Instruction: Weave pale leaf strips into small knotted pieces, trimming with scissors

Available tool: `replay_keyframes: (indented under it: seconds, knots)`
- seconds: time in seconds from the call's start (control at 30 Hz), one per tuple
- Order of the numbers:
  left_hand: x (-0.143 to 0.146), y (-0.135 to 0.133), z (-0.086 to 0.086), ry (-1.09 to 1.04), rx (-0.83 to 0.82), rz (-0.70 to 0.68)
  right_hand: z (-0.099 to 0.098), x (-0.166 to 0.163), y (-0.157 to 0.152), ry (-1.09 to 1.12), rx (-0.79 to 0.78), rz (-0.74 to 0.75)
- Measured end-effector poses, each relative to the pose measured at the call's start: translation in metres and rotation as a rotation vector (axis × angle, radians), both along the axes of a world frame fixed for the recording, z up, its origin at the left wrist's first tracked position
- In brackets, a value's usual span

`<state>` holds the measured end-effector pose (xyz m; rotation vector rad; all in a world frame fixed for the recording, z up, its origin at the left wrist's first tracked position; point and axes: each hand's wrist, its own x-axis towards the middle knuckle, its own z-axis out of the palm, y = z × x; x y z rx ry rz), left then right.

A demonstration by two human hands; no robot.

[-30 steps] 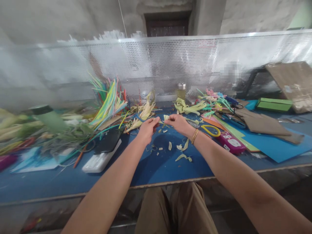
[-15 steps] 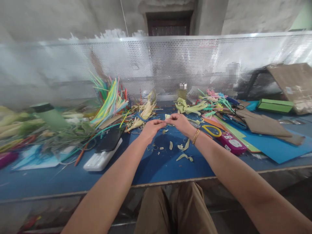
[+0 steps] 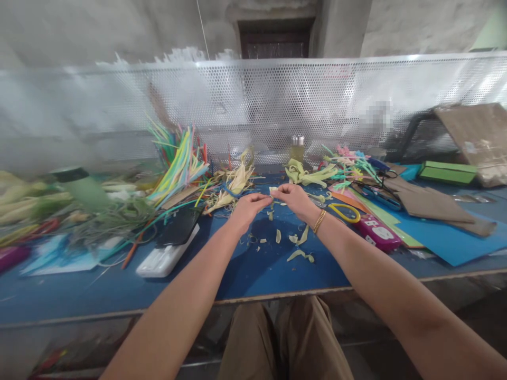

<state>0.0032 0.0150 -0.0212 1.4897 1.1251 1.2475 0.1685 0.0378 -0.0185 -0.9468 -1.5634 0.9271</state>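
Access: front worktop (image 3: 259, 277), over low pale scraps (image 3: 295, 255). Obstructions: hands (image 3: 292, 199), centre; white case (image 3: 160, 261), left; pink case (image 3: 378, 232), right; perforated panel (image 3: 293, 97), rear.

- light is muted and diffuse, its source unseen; the grey wall (image 3: 99, 31) above the jar (image 3: 297, 150) looks dull
- white glare washes over the perforated panel (image 3: 277, 105) behind the jar, strongest far to its right
- a small glint sits on the jar's metal cap
- soft shadow darkens the blue table (image 3: 277, 279) in front of the jar
- far left of the jar, the green bottle (image 3: 85, 189) is smeared
- a pixelated patch (image 3: 376, 115) covers part of the panel, right of the jar
- the pale scrap (image 3: 273, 190) before the jar is too small to read
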Motion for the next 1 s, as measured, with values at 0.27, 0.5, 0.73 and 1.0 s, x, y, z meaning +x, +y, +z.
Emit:
replay_keyframes:
  seconds: [0.27,0.5,0.73,1.0]
  knots:
    - [0.0,0.003,-0.002,0.0,0.0,0.015,0.002,-0.003,-0.005,0.01,-0.003,0.033]
    - [-0.001,0.004,-0.001,-0.076,-0.075,0.038,-0.001,-0.004,-0.003,0.07,-0.156,0.125]
    - [-0.006,0.013,-0.003,-0.299,-0.192,0.056,0.001,-0.004,-0.009,-0.03,-0.187,0.124]
    - [-0.01,0.019,-0.003,-0.509,-0.299,0.117,-0.011,-0.011,-0.01,-0.124,-0.118,0.164]
